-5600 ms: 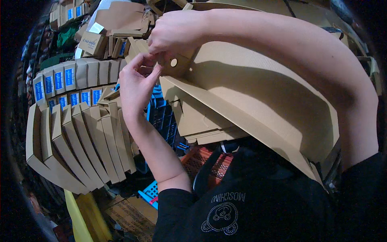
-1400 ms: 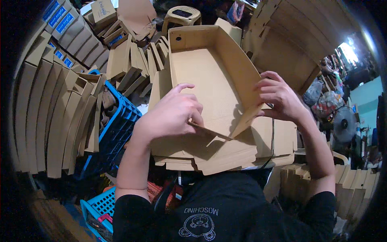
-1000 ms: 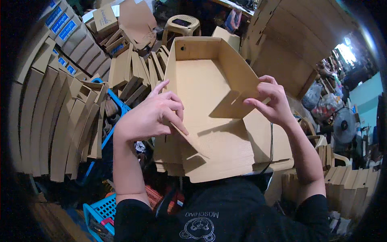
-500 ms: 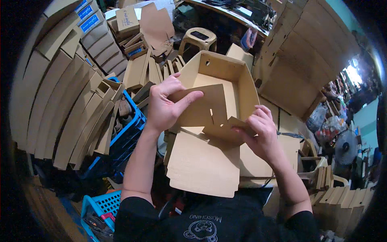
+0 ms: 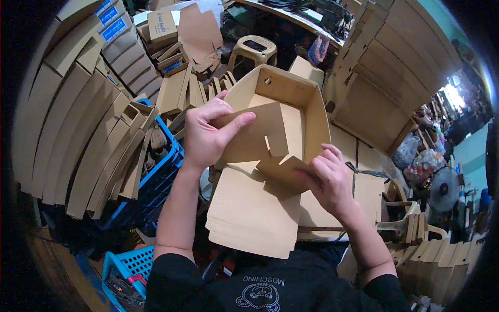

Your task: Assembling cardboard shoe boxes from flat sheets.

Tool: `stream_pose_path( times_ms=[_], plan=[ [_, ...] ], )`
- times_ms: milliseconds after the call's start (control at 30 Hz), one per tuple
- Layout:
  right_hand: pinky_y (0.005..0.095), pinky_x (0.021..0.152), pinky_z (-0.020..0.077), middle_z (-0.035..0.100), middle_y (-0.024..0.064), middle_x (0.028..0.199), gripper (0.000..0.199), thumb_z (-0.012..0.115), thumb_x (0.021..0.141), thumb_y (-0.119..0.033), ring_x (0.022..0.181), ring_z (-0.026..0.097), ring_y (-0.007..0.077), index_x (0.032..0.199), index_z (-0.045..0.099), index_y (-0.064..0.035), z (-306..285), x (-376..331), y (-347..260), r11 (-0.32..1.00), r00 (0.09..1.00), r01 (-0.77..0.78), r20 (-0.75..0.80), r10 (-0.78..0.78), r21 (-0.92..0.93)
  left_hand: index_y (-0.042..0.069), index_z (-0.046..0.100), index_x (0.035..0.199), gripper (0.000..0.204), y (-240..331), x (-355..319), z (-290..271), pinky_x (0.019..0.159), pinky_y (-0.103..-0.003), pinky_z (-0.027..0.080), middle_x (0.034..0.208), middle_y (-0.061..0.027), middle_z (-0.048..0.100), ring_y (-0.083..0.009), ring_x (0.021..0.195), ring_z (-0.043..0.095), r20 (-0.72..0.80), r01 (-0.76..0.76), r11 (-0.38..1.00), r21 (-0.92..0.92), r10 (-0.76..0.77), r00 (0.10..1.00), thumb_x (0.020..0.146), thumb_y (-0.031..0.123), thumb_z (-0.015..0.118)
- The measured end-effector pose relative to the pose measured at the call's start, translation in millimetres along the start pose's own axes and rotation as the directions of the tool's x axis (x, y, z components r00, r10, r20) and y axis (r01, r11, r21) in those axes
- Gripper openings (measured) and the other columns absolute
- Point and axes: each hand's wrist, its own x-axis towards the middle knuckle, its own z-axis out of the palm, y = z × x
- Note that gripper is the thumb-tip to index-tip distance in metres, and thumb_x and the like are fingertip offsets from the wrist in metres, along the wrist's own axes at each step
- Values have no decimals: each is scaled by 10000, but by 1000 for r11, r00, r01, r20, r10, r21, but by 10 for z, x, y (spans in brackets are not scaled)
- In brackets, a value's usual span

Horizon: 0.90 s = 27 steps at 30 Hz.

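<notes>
A partly folded brown cardboard box (image 5: 315, 122) lies before me, its far walls standing up and a round hole in the far one. My left hand (image 5: 210, 130) grips the left near-side flap, thumb on top of it. My right hand (image 5: 332, 179) pinches the other near-corner flap, with its fingertips partly hidden behind the board. Where the two flaps come together, a slot shows in the left one. A wide loose panel (image 5: 252, 213) of the same box hangs toward my body.
Stacked cardboard boxes (image 5: 67, 125) rise at the left beside a blue crate (image 5: 150, 177). Flat cardboard tied with dark cord (image 5: 366, 171) lies under the box. Beyond are a beige stool (image 5: 254, 49) and a tall cardboard stack (image 5: 392, 73); a fan (image 5: 445, 190) stands at right.
My right hand has moved slightly down and left with its flap, tilting it toward the slotted one. The hanging panel has shifted a little down and left.
</notes>
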Motion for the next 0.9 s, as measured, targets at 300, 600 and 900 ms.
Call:
stream_pose_path(
  times_ms=[300, 600, 900],
  plan=[
    [488, 1004, 428, 568, 90, 759, 231, 731, 854, -202, 802, 569, 298, 827, 549, -62, 99, -28, 2, 999, 999, 12, 39, -10, -42, -3, 619, 639, 341, 169, -11, 120, 1070, -458, 459, 624, -111, 580, -263, 660, 596, 195, -207, 959, 192, 169, 966, 749, 205, 866],
    [490, 1008, 424, 553, 112, 760, 240, 723, 857, -217, 830, 574, 315, 827, 552, -51, 170, 4, -18, 998, 999, 12, 45, -9, -54, 11, 560, 650, 349, 152, -115, 275, 1118, -513, 413, 653, -85, 532, -249, 676, 577, 330, -356, 905, 232, 271, 904, 740, 171, 857],
    [387, 838, 472, 595, 120, 849, 138, 673, 926, -134, 888, 588, 285, 951, 612, -12, -43, -13, 255, 936, 961, -274, 25, 275, 221, 16, 610, 868, 155, -97, -118, 222, 1183, -502, 334, 740, -106, 580, -295, 776, 614, 558, -120, 985, 127, 30, 830, 877, 135, 709]
  ],
)
